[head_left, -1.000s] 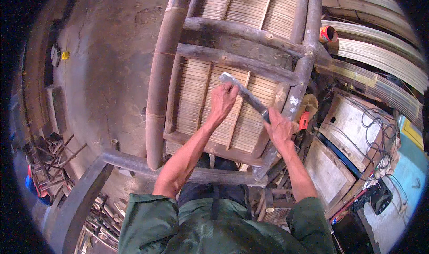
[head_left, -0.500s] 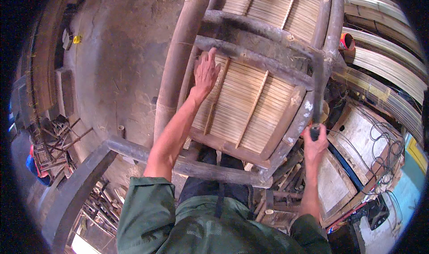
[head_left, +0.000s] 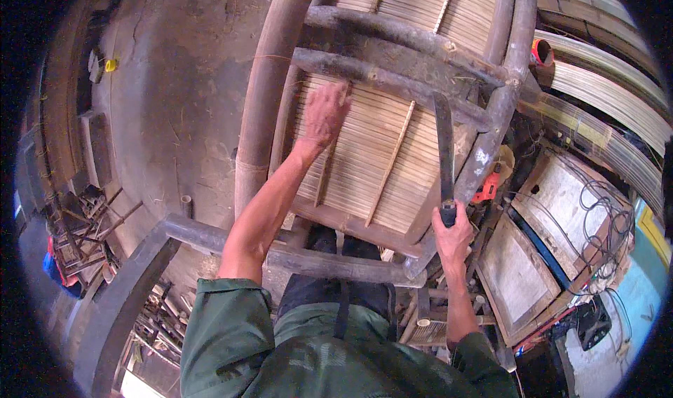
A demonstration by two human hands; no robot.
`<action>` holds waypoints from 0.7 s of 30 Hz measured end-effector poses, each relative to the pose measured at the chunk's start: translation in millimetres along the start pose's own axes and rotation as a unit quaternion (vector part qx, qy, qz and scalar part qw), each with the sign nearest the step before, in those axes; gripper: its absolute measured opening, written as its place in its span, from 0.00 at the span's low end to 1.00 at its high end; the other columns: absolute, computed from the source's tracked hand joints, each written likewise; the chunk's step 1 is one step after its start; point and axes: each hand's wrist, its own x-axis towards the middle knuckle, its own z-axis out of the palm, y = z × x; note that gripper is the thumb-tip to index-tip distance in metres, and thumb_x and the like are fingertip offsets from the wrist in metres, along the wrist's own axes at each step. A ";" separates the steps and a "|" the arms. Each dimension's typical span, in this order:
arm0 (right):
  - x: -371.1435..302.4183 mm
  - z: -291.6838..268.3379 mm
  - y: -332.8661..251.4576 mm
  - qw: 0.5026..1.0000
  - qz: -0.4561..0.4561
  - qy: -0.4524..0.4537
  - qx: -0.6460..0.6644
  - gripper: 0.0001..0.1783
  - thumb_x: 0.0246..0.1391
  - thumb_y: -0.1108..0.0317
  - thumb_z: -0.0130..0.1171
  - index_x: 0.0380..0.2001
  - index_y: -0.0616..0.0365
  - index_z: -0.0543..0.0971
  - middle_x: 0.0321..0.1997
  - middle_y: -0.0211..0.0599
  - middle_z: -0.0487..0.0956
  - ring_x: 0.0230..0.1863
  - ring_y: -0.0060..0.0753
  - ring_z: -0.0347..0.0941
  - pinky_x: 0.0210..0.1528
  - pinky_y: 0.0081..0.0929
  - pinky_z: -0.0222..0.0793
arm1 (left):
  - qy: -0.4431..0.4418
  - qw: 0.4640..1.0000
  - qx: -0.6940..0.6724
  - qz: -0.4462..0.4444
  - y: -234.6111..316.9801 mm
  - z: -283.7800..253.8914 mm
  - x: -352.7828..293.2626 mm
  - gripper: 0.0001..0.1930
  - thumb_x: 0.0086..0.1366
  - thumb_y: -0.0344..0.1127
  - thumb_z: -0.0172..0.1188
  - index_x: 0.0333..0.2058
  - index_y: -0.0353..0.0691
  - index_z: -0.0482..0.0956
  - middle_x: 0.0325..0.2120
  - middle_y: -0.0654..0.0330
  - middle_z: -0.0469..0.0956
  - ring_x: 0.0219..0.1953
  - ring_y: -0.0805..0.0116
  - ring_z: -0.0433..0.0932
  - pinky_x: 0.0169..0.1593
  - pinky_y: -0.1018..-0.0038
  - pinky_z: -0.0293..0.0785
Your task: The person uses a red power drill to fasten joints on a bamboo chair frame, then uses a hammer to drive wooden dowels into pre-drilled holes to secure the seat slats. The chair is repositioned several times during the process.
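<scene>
1. Workshop floor (head_left: 182, 104), bare and worn, spreads left of a dark bamboo frame (head_left: 259, 104); bundled pale strips (head_left: 589, 83) line the right.

2. Half a second ago the long knife (head_left: 445, 146) stood out over the frame's right rail; now its blade lies over the right side of the slatted panel (head_left: 364, 163), tip near the crossbar (head_left: 378, 76). That brings the blade back over the panel, apparently the focus of the work.

3. Right hand (head_left: 454, 233): grip closed around the knife's dark handle, blade pointing away from the body.

4. Left hand (head_left: 324, 114): its spread fingers have drawn in, blurred, over the panel's upper left, just below the crossbar. Whether that grip holds or touches anything cannot be told.
</scene>
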 end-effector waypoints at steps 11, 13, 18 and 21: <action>-8.2 6.3 4.0 1.000 -0.021 0.003 -0.009 0.23 0.48 0.60 0.64 0.45 0.60 0.73 0.28 0.47 0.79 0.29 0.47 0.78 0.34 0.38 0.71 | -0.090 0.991 0.094 0.021 3.5 42.3 -0.3 0.08 0.61 0.37 0.54 0.38 0.44 0.72 0.35 0.59 0.69 0.41 0.60 0.71 0.43 0.65 0.66; -8.2 8.3 9.7 1.000 -0.021 0.005 -0.016 0.23 0.48 0.60 0.64 0.45 0.61 0.73 0.27 0.47 0.79 0.29 0.47 0.78 0.34 0.38 0.71 | -0.077 0.994 0.083 0.007 3.5 41.8 0.7 0.07 0.60 0.36 0.54 0.36 0.43 0.72 0.34 0.59 0.69 0.41 0.60 0.71 0.43 0.65 0.66; -6.5 7.7 6.0 0.999 0.005 -0.030 0.020 0.23 0.48 0.62 0.64 0.45 0.60 0.73 0.27 0.47 0.79 0.30 0.48 0.78 0.34 0.38 0.72 | -0.085 0.993 0.069 0.036 9.2 36.3 4.0 0.05 0.61 0.33 0.53 0.34 0.40 0.70 0.33 0.56 0.69 0.41 0.58 0.70 0.43 0.65 0.66; -5.7 11.9 12.6 1.000 -0.012 -0.020 0.000 0.23 0.48 0.61 0.64 0.46 0.60 0.73 0.29 0.48 0.79 0.31 0.49 0.78 0.35 0.40 0.72 | -0.072 0.997 -0.003 0.027 26.5 26.9 4.3 0.05 0.62 0.33 0.52 0.33 0.38 0.69 0.32 0.53 0.68 0.39 0.55 0.70 0.41 0.62 0.67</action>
